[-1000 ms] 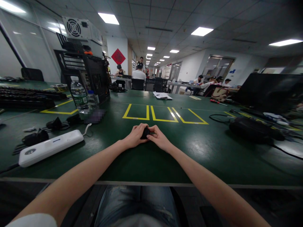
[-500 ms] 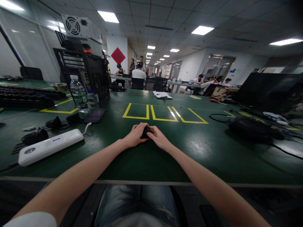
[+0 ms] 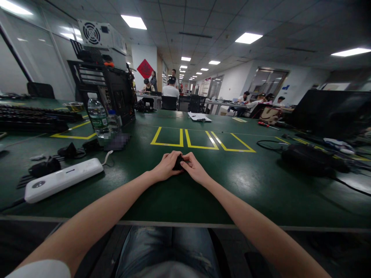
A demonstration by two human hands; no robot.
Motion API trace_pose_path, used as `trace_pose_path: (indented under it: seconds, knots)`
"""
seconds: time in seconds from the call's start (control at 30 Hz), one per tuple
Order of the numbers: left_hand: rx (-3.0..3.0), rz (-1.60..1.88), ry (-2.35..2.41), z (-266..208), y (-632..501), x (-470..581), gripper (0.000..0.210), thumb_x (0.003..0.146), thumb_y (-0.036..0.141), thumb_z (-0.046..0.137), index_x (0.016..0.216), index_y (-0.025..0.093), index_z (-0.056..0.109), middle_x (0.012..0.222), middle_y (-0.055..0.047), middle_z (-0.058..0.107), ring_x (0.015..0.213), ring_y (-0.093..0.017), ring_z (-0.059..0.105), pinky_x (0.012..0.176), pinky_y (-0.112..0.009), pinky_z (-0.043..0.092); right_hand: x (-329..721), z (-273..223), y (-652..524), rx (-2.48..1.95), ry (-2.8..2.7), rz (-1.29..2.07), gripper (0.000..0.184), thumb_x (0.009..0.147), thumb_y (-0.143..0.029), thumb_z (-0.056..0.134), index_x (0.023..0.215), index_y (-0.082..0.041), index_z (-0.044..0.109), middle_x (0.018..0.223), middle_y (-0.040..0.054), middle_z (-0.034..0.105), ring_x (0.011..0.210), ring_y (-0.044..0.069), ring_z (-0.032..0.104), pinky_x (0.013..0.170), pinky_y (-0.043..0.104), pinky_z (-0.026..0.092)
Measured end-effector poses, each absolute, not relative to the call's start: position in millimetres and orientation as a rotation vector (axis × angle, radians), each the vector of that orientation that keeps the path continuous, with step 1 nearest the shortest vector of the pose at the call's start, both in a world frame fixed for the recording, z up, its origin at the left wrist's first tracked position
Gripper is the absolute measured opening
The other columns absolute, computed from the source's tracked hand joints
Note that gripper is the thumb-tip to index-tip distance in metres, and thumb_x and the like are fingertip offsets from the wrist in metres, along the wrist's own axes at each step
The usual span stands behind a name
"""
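A small black object (image 3: 177, 163) is held between my two hands, just above or on the green table (image 3: 185, 200); its kind I cannot make out. My left hand (image 3: 167, 166) wraps around its left side, fingers curled over the top. From the right, my right hand (image 3: 194, 166) grips it with thumb and fingers, the thumb lying across the near side. Much of the object is hidden by the fingers. Beyond the hands, yellow tape outlines (image 3: 199, 147) mark the tabletop.
To the left lie a white power strip (image 3: 65, 179) and black adapters (image 3: 45, 166). A water bottle (image 3: 97, 116) stands beside a black computer case (image 3: 107, 85). On the right are a black pouch-like item (image 3: 311, 158), cables and a monitor (image 3: 333, 112). A clipboard (image 3: 199, 117) lies farther back.
Both hands stay on the black object in nearly the same place, with at most slight finger movement. The view has shifted slightly. A person in the background has moved.
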State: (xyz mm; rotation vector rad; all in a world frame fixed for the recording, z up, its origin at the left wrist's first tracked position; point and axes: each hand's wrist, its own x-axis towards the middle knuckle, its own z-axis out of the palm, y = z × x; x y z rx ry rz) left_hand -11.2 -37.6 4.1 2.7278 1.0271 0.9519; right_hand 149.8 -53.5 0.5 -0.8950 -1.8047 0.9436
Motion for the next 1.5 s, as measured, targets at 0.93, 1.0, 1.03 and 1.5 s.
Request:
trace_pose_path:
  seconds: [0.93,1.0,1.03,1.5]
  knots:
    - [2.711,0.948,1.039,7,-40,-11,0.051,0.069,0.030,0.059,0.111,0.021,0.032,0.107,-0.007,0.045,0.102,-0.023,0.044,0.090,-0.042,0.030,147,3,-58,-1.000,-1.818,0.880,0.024,0.080,-0.030,0.042,0.101,-0.019,0.042,0.098,0.0046,0.049,0.090,0.016,0.049,0.080,0.034,0.041]
    - [2.707,0.946,1.032,7,-40,-11,0.049,0.069,0.030,0.059,0.110,0.021,0.032,0.107,-0.007,0.045,0.102,-0.023,0.044,0.090,-0.042,0.030,147,3,-58,-0.982,-1.843,0.882,0.021,0.080,-0.029,0.041,0.099,-0.019,0.044,0.097,0.0040,0.049,0.090,0.016,0.049,0.081,0.035,0.041]
    - [2.706,0.943,1.025,7,-40,-11,0.049,0.069,0.030,0.058,0.110,0.021,0.032,0.106,-0.006,0.045,0.102,-0.023,0.044,0.090,-0.042,0.030,148,4,-58,-0.963,-1.853,0.883,0.020,0.080,-0.028,0.042,0.098,-0.020,0.044,0.097,0.0034,0.049,0.091,0.015,0.049,0.082,0.034,0.041]
    - [2.701,0.929,1.027,8,-40,-12,0.051,0.069,0.028,0.059,0.111,0.022,0.031,0.108,-0.006,0.044,0.102,-0.022,0.045,0.091,-0.042,0.029,144,9,-62,-0.971,-1.770,0.892,0.018,0.079,-0.031,0.043,0.094,-0.020,0.041,0.095,0.0027,0.046,0.086,0.014,0.049,0.077,0.032,0.043]
